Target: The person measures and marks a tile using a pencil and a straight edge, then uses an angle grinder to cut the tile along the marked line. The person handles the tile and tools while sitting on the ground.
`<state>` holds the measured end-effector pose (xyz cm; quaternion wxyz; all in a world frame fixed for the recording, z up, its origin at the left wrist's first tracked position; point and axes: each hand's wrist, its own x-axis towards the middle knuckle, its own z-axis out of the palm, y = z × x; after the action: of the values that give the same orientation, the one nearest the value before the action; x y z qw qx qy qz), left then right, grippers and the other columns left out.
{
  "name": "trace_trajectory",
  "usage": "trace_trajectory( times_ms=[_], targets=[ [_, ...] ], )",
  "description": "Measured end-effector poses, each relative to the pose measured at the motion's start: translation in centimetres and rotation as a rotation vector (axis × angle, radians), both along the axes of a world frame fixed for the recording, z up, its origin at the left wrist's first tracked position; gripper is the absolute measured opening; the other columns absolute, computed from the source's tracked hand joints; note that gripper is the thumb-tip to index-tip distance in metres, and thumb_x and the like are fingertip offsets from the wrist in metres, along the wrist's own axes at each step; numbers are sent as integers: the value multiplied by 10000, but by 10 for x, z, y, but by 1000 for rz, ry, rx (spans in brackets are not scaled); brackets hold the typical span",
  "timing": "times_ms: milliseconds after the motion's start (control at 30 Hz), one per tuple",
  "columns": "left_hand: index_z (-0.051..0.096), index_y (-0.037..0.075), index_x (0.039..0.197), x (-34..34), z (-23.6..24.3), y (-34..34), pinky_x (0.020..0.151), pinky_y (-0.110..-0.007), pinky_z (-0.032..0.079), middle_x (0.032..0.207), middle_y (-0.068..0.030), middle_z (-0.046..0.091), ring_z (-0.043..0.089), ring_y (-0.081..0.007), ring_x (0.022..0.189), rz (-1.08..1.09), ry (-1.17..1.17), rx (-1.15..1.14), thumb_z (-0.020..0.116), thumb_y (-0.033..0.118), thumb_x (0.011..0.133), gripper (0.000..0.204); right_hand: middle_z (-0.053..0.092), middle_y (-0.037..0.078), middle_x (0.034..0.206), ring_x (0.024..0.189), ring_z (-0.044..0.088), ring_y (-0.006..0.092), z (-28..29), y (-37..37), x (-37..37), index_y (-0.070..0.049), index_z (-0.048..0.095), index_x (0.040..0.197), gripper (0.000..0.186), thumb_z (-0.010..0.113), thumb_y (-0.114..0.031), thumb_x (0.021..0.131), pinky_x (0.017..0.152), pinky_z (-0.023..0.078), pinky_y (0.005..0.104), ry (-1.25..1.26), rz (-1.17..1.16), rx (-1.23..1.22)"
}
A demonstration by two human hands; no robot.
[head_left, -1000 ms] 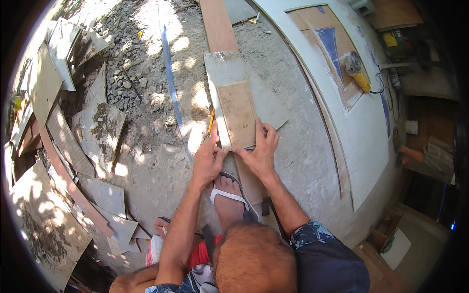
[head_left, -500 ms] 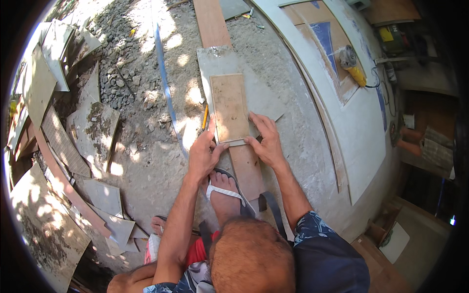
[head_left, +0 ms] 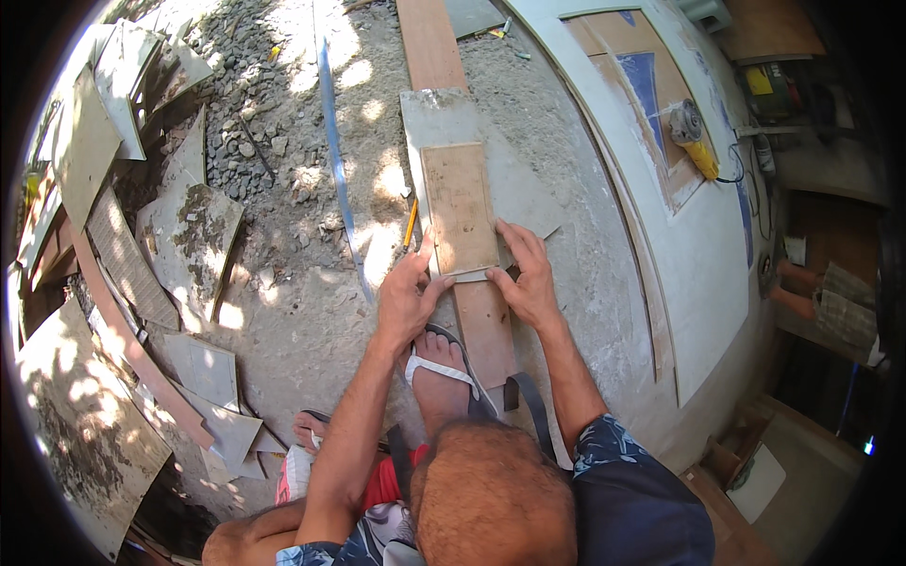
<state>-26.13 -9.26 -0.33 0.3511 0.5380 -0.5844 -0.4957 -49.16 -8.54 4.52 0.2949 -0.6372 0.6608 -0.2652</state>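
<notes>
A small rectangular plywood piece (head_left: 460,208) lies flat on a larger grey sheet (head_left: 439,113), its long sides pointing away from me. My left hand (head_left: 408,292) grips its near left corner, with the thumb along the near edge and the fingers on the left side. Opposite, my right hand (head_left: 528,281) grips the near right corner the same way, its thumb close to the left one. Under both runs a long reddish-brown plank (head_left: 486,340). Just left of the stack, a yellow pencil (head_left: 411,224) rests beside my left fingertips. My sandalled foot (head_left: 441,373) stands next to the plank.
Broken board offcuts (head_left: 193,236) are heaped at the left, near loose gravel (head_left: 255,132). A blue strip (head_left: 338,170) crosses the rough ground. On the right, a yellow angle grinder (head_left: 694,141) with a cord sits on a large white panel (head_left: 717,283). Another person's leg (head_left: 797,288) shows far right.
The whole view has shifted slightly, so the scene sits a little further right. Both hands keep the same hold on the plywood piece, with no clear movement of it.
</notes>
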Motion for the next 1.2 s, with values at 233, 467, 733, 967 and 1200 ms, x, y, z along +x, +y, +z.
trace_trajectory(
  times_ms=[233,467,733,967,1200],
  targets=[
    [555,133,1614,3,2,-3,645,-347,527,841,-98,639,635,-199,676,-33,-18,21,903,111,857,833,615,171,1501,1343,576,358,-6,2,-3,-69,593,1562,801,827,-29,797,1144,492,428,10,-21,-19],
    [635,87,1535,26,1,-20,661,-305,578,875,-74,760,709,-120,708,239,108,116,862,151,930,649,664,176,1398,1178,656,329,11,-5,12,-48,668,1462,642,795,-2,834,991,560,398,15,-86,-51],
    [774,15,1297,87,15,-61,709,-267,543,904,-16,717,629,-98,779,596,-148,69,827,85,951,357,674,60,971,961,637,258,2,-62,94,-93,773,991,134,741,-113,862,775,532,413,387,458,-362],
    [736,-35,1308,100,21,-66,725,-263,587,994,-94,795,733,-114,847,642,129,102,821,86,983,357,692,12,955,1069,616,228,-11,-108,134,-176,791,888,128,714,-270,850,772,499,360,1028,854,-279],
    [671,-32,1371,112,7,-62,620,-236,529,963,-83,778,644,-74,715,844,33,10,721,157,1070,359,675,195,833,792,733,298,24,-159,124,-58,564,1102,156,687,-122,1032,730,599,492,49,628,-149]
  ],
)
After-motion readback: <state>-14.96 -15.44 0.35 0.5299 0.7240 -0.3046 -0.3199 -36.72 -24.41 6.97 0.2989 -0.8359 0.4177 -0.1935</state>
